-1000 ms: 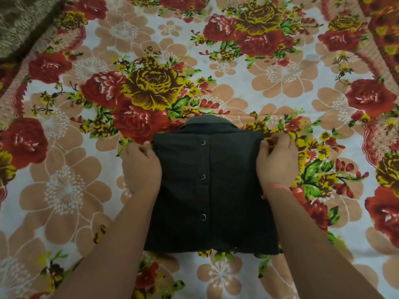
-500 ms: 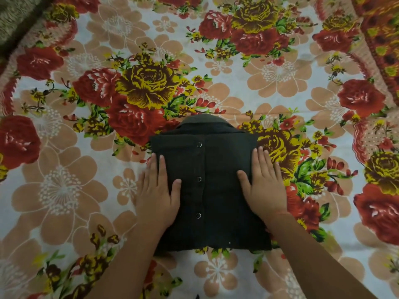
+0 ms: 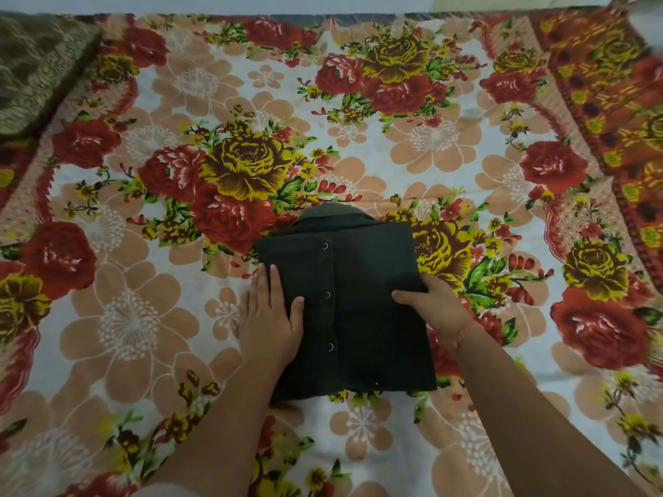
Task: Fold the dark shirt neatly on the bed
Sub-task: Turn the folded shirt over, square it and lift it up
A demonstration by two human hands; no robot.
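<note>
Brown, coarse-textured blanket (image 3: 32, 66) is lying bunched at the far left corner of the bed. It is sitting on the floral bedsheet (image 3: 125, 317), which is spreading red and yellow roses and peach blossoms across the whole surface.

Further right, the left hand (image 3: 271, 317) is resting flat, palm down. Its fingers (image 3: 274, 281) are straight, close together and pointing away from the person. It is covering the left edge of the dark shirt (image 3: 373, 317): the little-finger side is lying on the sheet, and the spread thumb is pressing on the dark cloth. It is gripping nothing.

The shirt is lying in the middle of the bed, folded into a compact rectangle between the 2 hands. Its collar (image 3: 332, 213) is pointing to the far side and its hem is lying nearest the person. 3 snap buttons (image 3: 327, 295) are running in a line down the front, closer to the left hand's thumb than to the right hand.

The right hand (image 3: 434, 310) is gripping the shirt's right edge. Its thumb is lying on top of the cloth and pointing toward the buttons, and its fingers are curling down past the edge and out of sight. A thin red thread (image 3: 470, 328) is circling that wrist.

At the far right, an orange-red patterned border (image 3: 610, 102) is running along the sheet's edge, well apart from the shirt.
</note>
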